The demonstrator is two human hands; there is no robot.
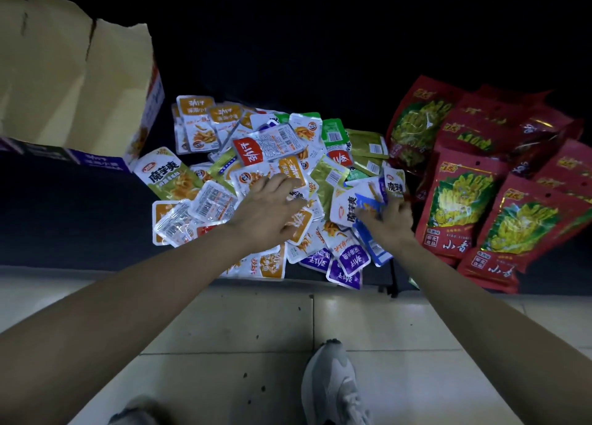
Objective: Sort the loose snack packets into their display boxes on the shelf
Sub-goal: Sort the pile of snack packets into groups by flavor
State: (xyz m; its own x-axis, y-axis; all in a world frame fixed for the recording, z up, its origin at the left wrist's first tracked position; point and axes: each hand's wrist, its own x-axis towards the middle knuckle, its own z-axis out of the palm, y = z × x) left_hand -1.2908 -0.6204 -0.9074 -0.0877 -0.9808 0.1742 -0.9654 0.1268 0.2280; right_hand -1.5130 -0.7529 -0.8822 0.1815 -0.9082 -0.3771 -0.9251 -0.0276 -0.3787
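A grey shoe (333, 383) stands on the pale tiled floor (240, 328), just before the shelf's front edge. On the dark shelf (64, 216) the loose packets (266, 145) lie in a heap of orange, purple, green and white, the nearest reaching that edge. The left grip (269, 210), a bare hand, rests wide on the heap's middle. The right grip (392, 221) pinches a blue packet (368, 204) at the heap's right side. Overlapping red bags (455, 206) lie just right of it. Left of the heap the shelf is bare. Farther left an open box (73, 81) tilts, its brown inside showing and its contents unclear. Beyond is darkness.
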